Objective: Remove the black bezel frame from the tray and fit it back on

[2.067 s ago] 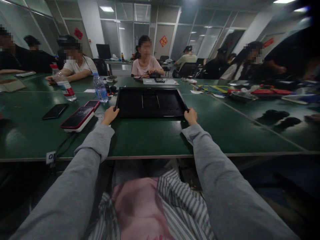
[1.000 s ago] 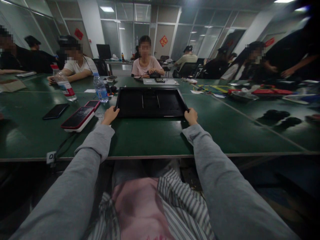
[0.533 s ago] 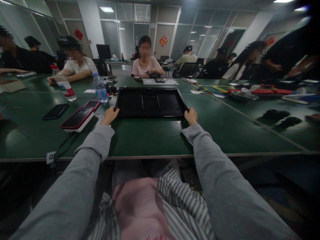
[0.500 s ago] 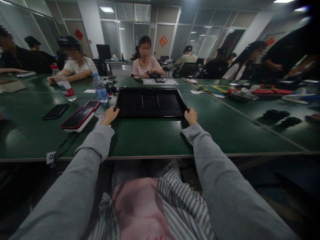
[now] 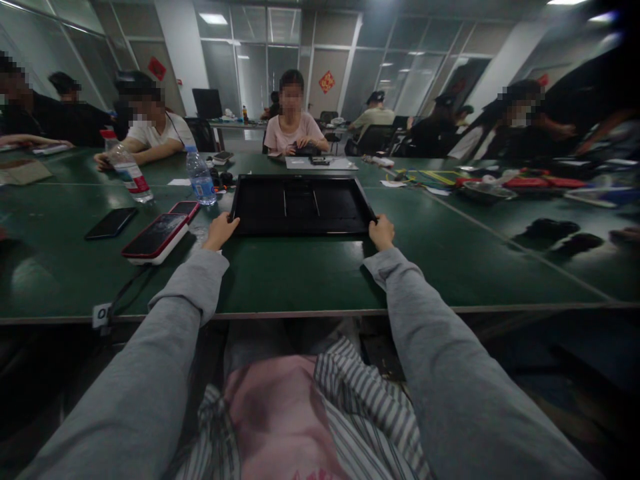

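Observation:
A black rectangular tray (image 5: 260, 208) with a raised rim lies on the green table (image 5: 300, 277) straight ahead of me. Two thin pale lines run across its dark inner face. My left hand (image 5: 221, 231) grips the near left corner, thumb over the rim. At the near right corner, my right hand (image 5: 383, 233) holds the rim the same way. The fingers under both edges are hidden.
Left of the tray stand a blue-labelled water bottle (image 5: 201, 177) and a tilted red-capped bottle (image 5: 131, 175). Nearby lie a black phone (image 5: 111, 223) and a red-edged phone on a white block (image 5: 157, 239). Cables (image 5: 425, 178) lie at right. A person (image 5: 293, 130) sits opposite.
Both hands and the tray stay in the same place. Only people in the background at right shift slightly.

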`<control>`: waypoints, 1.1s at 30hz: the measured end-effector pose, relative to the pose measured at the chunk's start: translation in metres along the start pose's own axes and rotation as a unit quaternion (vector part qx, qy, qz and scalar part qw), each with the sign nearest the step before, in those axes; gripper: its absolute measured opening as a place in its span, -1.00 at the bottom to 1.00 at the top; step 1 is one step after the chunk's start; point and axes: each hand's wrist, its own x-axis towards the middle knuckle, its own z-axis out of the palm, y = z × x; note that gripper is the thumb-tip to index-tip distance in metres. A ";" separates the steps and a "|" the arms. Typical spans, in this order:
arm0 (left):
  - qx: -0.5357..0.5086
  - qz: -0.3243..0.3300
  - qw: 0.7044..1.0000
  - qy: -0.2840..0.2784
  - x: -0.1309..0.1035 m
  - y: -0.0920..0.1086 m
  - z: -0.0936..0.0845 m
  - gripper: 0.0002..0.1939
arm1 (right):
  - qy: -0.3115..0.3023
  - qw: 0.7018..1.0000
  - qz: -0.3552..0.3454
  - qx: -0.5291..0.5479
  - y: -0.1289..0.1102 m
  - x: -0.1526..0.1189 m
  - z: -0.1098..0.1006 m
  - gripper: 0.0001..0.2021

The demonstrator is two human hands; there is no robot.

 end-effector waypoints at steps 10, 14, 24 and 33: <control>-0.048 -0.013 0.999 -0.015 0.007 -0.005 0.002 -0.52 | -0.011 0.999 0.027 0.044 0.004 0.006 -0.001 -0.58; -0.092 -0.027 0.995 0.004 0.012 -0.009 0.001 -0.53 | 0.001 0.991 0.042 0.128 0.006 0.011 -0.007 -0.68; -0.086 -0.021 0.996 -0.012 0.011 -0.011 -0.009 -0.58 | -0.274 0.882 0.108 0.368 0.004 0.008 -0.052 -0.84; -0.048 0.015 0.998 -0.030 0.015 -0.021 -0.002 -0.61 | -0.241 0.873 0.122 0.407 0.008 0.009 -0.050 -0.79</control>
